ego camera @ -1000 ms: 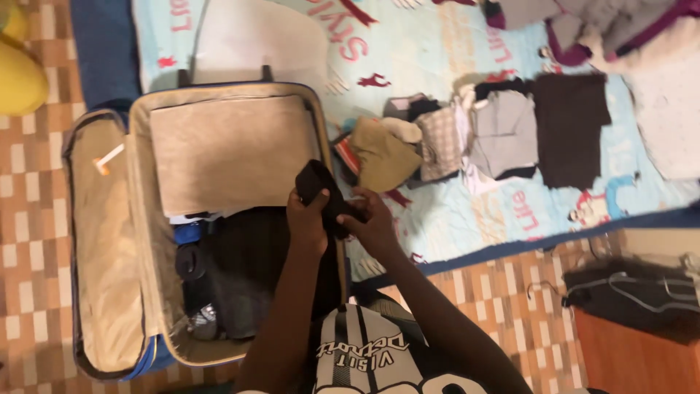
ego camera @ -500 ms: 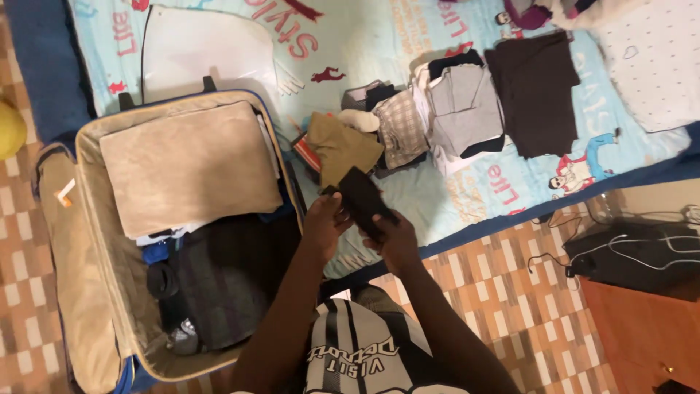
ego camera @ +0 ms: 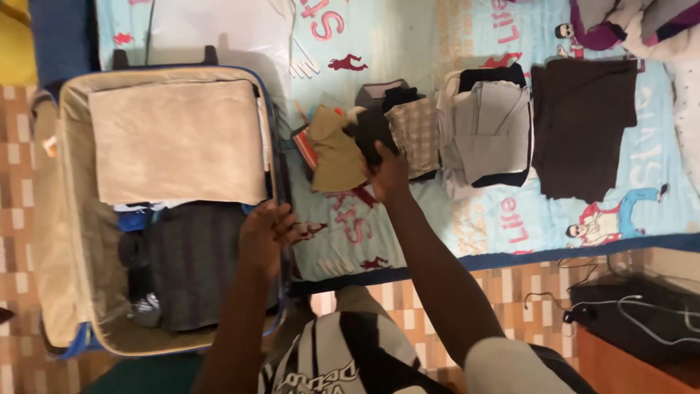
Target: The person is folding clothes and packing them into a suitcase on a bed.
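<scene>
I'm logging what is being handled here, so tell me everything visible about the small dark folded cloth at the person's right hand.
The small dark folded cloth looks black or near-black, soft fabric, folded into a compact oblong with no pattern that can be made out. It lies on the light blue printed bedspread, wedged between the olive-tan folded garment and the checked folded garment in the row of piles. The right hand rests on its lower end, fingers over it; the left hand is apart, at the open suitcase's edge.
</scene>
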